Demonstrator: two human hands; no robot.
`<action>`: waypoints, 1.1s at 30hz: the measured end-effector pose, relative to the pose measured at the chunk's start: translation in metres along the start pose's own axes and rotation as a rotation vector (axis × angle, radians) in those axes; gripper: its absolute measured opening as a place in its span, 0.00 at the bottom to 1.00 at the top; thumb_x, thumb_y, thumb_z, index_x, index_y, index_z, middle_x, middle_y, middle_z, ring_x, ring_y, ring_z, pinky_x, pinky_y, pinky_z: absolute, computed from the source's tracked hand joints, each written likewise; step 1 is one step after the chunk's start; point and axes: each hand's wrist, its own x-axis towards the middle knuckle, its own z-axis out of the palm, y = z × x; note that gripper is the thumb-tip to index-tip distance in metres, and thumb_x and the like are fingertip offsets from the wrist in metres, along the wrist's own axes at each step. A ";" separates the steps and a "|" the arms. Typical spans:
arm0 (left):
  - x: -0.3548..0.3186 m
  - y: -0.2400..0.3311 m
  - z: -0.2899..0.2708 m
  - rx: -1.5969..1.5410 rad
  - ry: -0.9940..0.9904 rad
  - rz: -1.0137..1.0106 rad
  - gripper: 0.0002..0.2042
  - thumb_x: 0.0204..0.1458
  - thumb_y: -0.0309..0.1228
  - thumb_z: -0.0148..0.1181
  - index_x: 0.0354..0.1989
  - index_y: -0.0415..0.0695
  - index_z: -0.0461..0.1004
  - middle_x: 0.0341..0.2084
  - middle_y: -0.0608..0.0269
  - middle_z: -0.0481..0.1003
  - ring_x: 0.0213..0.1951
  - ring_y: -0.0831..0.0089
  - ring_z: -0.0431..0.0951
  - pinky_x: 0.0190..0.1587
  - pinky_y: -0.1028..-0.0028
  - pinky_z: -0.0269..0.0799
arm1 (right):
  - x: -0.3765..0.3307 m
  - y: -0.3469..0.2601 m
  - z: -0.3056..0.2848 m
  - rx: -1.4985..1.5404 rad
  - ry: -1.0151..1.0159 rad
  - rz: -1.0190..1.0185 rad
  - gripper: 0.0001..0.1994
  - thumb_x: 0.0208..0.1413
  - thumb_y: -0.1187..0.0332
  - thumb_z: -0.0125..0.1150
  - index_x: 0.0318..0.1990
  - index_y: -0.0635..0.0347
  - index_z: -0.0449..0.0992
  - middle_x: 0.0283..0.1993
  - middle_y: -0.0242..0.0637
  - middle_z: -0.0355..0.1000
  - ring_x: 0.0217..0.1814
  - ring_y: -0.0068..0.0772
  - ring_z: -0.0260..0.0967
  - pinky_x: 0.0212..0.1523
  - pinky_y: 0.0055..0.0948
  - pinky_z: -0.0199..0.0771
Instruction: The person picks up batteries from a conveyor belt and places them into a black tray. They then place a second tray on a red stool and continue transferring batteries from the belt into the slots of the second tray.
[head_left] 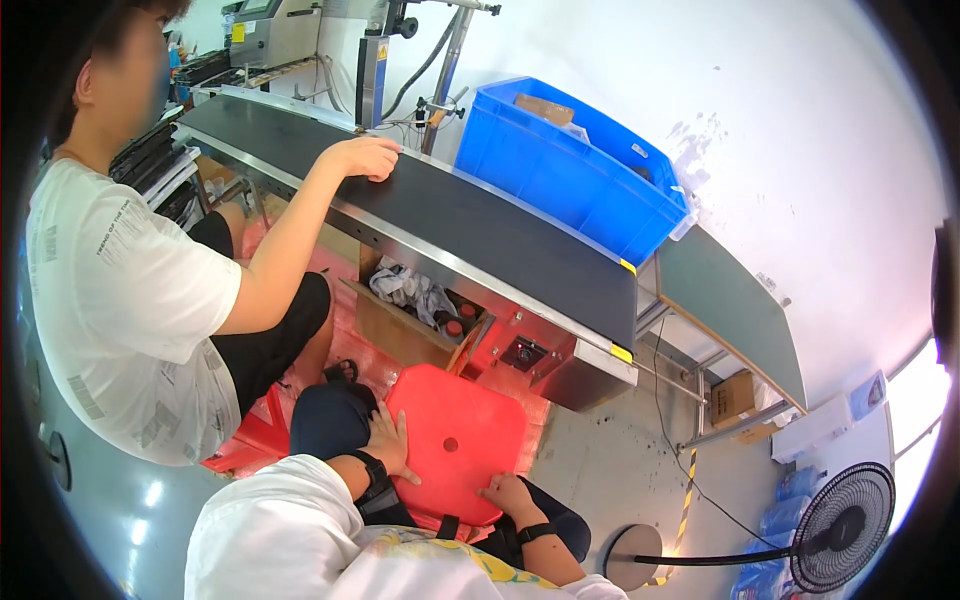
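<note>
Red stool (475, 410) parked right between my legs, near side of the scene, both hands on it.
Going big to small: black conveyor belt (470, 220) runs from far left toward the right in front of me, with someone in a white tee (140, 300) sitting on my left, one hand (370, 158) at the belt. Big blue crate (555, 180) beyond the belt, standing fan (843, 525) near right, open cardboard box (400, 332) under the belt. As for me, left hand (393, 447) has its fingers spread wide across my thigh and the stool's left edge; right hand (510, 496) is curled at the right edge, can't tell if it's actually gripping.
</note>
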 end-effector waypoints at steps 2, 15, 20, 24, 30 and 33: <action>0.003 0.000 0.003 -0.007 0.003 0.009 0.69 0.23 0.70 0.60 0.62 0.27 0.31 0.57 0.16 0.32 0.61 0.31 0.42 0.60 0.48 0.43 | 0.000 0.001 0.001 -0.067 0.015 -0.053 0.14 0.45 0.54 0.58 0.27 0.57 0.75 0.29 0.44 0.69 0.38 0.46 0.68 0.40 0.38 0.70; 0.002 0.000 -0.007 -0.006 -0.013 -0.006 0.69 0.22 0.69 0.61 0.62 0.27 0.30 0.58 0.17 0.32 0.62 0.32 0.42 0.62 0.50 0.42 | -0.004 -0.013 -0.012 -0.053 0.017 -0.067 0.16 0.44 0.55 0.58 0.26 0.61 0.76 0.29 0.44 0.71 0.37 0.47 0.67 0.39 0.40 0.71; 0.001 0.001 -0.007 -0.002 -0.015 -0.013 0.69 0.22 0.69 0.62 0.62 0.28 0.30 0.58 0.18 0.31 0.62 0.33 0.42 0.62 0.51 0.42 | -0.003 -0.005 0.000 0.071 0.070 0.079 0.18 0.42 0.54 0.61 0.27 0.62 0.74 0.29 0.48 0.71 0.38 0.49 0.67 0.37 0.39 0.71; -0.001 0.001 -0.006 -0.015 -0.009 0.004 0.69 0.22 0.68 0.63 0.62 0.27 0.30 0.58 0.17 0.31 0.62 0.33 0.42 0.62 0.51 0.42 | -0.003 -0.023 -0.042 0.066 -0.182 0.047 0.18 0.46 0.53 0.61 0.26 0.61 0.74 0.30 0.44 0.71 0.38 0.40 0.69 0.35 0.34 0.71; 0.012 -0.003 0.010 -0.055 0.062 0.058 0.70 0.21 0.66 0.65 0.61 0.25 0.31 0.56 0.14 0.33 0.60 0.30 0.44 0.61 0.51 0.43 | -0.061 -0.112 -0.211 1.147 -0.246 -0.287 0.15 0.55 0.61 0.53 0.44 0.64 0.71 0.39 0.34 0.70 0.42 0.25 0.67 0.42 0.26 0.67; 0.003 -0.006 0.008 -0.077 0.070 0.036 0.69 0.21 0.66 0.65 0.61 0.25 0.31 0.56 0.13 0.33 0.60 0.29 0.44 0.61 0.51 0.44 | -0.104 -0.155 -0.290 1.284 0.062 -0.760 0.17 0.56 0.62 0.48 0.43 0.71 0.70 0.47 0.53 0.64 0.44 0.40 0.67 0.41 0.32 0.69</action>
